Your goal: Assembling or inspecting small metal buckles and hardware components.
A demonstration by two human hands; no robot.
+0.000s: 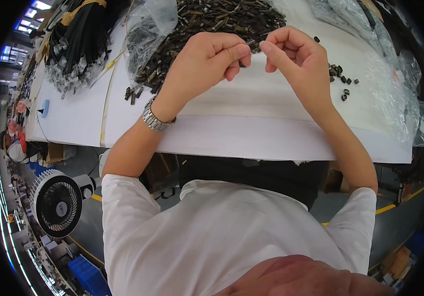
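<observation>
Both my hands are raised over the white table, fingertips facing each other a short way apart. My left hand (212, 58), with a metal watch on the wrist, is closed in a pinch; a small dark piece (242, 64) shows at its fingers, mostly hidden. My right hand (298, 61) is closed with thumb and forefinger pressed together, and I cannot make out what is between them. Beyond my hands lies a large pile of small dark brown, oblong pieces (212, 22). Right of my right hand, several small black ring-like pieces (338, 70) lie scattered.
Clear plastic bags lie at the pile's left (147, 29) and along the table's right side. A bundle of black straps (78, 34) with wrapped ends lies far left, near a small blue object (44, 108). A fan (59, 202) stands left of the white table (241, 133).
</observation>
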